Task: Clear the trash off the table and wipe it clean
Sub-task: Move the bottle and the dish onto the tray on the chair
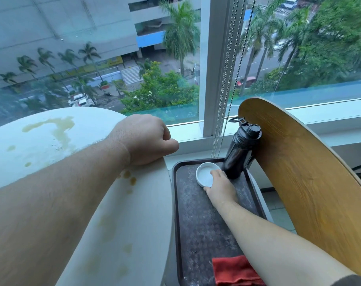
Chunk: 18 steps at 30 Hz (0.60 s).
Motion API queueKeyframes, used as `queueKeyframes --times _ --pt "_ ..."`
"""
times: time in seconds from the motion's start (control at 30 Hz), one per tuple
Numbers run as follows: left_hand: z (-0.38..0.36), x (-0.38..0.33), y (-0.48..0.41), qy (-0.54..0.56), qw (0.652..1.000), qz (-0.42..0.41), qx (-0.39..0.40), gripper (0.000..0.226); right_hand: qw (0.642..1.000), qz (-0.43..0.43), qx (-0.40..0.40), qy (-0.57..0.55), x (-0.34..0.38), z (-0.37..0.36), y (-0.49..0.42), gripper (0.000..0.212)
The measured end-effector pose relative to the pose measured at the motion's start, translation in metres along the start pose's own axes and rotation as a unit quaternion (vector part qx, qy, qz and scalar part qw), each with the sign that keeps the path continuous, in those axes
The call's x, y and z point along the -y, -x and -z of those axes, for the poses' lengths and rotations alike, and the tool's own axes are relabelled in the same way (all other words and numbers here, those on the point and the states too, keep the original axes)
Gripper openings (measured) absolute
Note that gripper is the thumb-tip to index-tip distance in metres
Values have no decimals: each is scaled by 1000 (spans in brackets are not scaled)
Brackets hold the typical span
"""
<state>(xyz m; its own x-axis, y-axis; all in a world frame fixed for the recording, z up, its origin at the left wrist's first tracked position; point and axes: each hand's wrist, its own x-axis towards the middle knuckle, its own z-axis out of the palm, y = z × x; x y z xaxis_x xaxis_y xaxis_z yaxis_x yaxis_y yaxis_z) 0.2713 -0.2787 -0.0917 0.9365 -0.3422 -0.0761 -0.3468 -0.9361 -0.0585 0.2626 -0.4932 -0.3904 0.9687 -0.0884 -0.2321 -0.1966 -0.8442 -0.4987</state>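
Step in hand: the ashtray (205, 175) is on the tray (196, 223), beside and below the table (51, 141); it looks to be either set down or picked up.
Right hand (221, 188): grips the ashtray, thumb at the near rim, fingers over the far rim.
Left hand (142, 139): rests at the table's rim, fingers curled under in a loose fist; nothing shows in them.
Doing it well: keep the ashtray level and off the black bottle (239, 149) just beside it, which could tip.
Table: white, round-edged and smooth, with yellowish stains (57, 126) in one large smear and scattered drops; unwiped.
Ashtray: white, round and glossy, with a notched rim; probably slippery.
Tray: dark, rectangular, diamond-textured, scuffed.
Red cloth (233, 271): soft and crumpled at the tray's near end, within reach for wiping.
Chair back (309, 172): curved wood, close to the right forearm.
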Motion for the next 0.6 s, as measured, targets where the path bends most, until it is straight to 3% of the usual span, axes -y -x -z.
queueKeyframes --times 0.6 --pt "2 0 1 2 1000 -2 7 42 1000 -3 -2 3 1 -1 -7 61"
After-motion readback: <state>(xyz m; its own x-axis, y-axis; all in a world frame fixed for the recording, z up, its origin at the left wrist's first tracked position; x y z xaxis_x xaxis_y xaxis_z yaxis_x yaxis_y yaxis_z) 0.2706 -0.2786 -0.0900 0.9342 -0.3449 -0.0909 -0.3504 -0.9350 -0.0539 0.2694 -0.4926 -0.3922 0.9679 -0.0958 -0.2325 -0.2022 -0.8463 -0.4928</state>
